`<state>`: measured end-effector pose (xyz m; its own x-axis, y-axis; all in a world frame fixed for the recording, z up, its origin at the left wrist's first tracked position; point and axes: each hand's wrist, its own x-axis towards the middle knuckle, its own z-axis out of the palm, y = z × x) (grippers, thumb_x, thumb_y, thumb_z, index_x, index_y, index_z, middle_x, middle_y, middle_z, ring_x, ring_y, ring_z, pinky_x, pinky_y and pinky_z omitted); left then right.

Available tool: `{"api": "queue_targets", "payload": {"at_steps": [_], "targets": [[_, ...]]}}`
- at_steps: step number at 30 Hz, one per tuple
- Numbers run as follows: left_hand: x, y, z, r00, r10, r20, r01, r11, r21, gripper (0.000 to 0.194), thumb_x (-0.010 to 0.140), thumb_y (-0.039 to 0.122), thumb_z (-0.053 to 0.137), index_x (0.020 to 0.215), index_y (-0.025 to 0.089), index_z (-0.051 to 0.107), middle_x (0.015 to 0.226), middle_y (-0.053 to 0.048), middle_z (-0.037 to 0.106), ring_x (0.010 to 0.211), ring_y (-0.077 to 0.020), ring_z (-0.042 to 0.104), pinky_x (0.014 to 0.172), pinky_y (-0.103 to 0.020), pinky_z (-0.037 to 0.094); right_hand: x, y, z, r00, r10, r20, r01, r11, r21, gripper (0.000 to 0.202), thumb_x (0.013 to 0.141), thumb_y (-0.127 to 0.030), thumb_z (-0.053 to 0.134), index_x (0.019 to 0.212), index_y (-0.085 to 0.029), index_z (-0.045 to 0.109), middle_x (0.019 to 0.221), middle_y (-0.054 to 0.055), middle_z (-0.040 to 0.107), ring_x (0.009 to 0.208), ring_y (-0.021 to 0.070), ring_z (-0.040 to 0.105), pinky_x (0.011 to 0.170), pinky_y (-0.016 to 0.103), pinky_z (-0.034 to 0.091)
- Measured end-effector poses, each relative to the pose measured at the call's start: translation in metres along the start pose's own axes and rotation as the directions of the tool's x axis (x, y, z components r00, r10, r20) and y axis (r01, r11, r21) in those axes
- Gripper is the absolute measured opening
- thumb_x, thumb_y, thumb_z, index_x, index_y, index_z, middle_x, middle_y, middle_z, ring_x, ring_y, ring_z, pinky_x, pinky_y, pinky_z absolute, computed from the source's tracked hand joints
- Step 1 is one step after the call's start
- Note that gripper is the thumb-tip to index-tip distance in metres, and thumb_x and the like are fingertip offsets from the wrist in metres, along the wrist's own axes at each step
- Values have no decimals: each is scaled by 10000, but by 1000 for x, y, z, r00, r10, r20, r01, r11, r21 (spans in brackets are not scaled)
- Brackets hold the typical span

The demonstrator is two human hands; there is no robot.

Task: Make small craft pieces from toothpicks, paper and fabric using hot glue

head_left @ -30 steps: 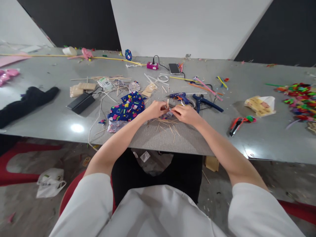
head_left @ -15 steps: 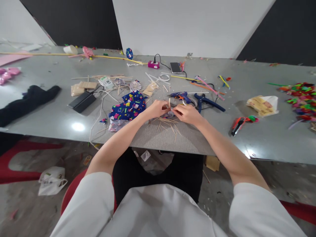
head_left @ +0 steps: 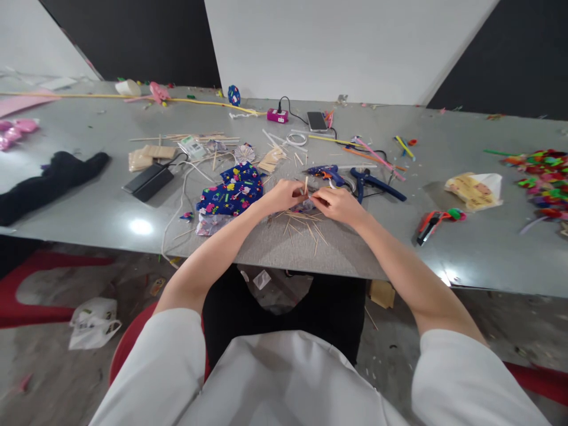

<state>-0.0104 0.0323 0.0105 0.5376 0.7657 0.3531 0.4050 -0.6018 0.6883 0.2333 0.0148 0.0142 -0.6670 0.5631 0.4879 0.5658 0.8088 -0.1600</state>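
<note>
My left hand is closed in a pinch around a short pale wooden stick, which points up past the fingertips. Just across from it, my right hand has thumb and fingers pressed together; what they hold is too small to make out. The fingertips of both hands nearly meet. Below them, thin wooden sticks lie in a loose fan on the table. A blue hot glue gun and dark blue pliers rest just beyond my right hand. Left of my left hand lies blue patterned fabric.
Toward the left are a black power adapter with a white cable and black cloth. A phone and pink power block sit at the back. An orange utility knife and colourful pile lie right.
Both hands stay almost in place, with only slight finger movement; a small gap shows between the fingertips. The whole view has shifted a little.
</note>
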Motion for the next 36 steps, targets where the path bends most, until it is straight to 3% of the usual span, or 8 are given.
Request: {"api": "queue_targets", "payload": {"at_steps": [8, 24, 36], "targets": [[-1, 4, -2, 1000, 12, 12, -12, 1000, -10, 155, 918, 245, 660, 950, 131, 761, 685, -4, 684, 632, -110, 550, 671, -234, 418, 1, 3, 7, 999, 44, -8, -43, 992, 120, 296, 1086, -412, 553, 1005, -195, 738, 869, 58, 753, 736, 182, 661, 697, 318, 471], [-1, -3, 0, 1000, 4, 18, -4, 1000, -20, 173, 925, 269, 658, 930, 127, 756, 659, 3, 675, 607, -103, 531, 644, -228, 404, 1, 4, 10, 1000, 23, -6, -22, 990, 137, 296, 1085, -378, 552, 958, -187, 738, 832, 57, 751, 720, 170, 651, 677, 306, 444], [1, -4, -1, 999, -21, 42, 21, 1000, 1, 135, 901, 251, 673, 911, 133, 739, 683, 1, 677, 619, -107, 533, 634, -230, 388, 5, 0, 10, 998, 67, -12, -64, 981, 185, 358, 1070, -423, 559, 828, -203, 704, 689, 29, 690, 609, 155, 560, 628, 312, 386]]}}
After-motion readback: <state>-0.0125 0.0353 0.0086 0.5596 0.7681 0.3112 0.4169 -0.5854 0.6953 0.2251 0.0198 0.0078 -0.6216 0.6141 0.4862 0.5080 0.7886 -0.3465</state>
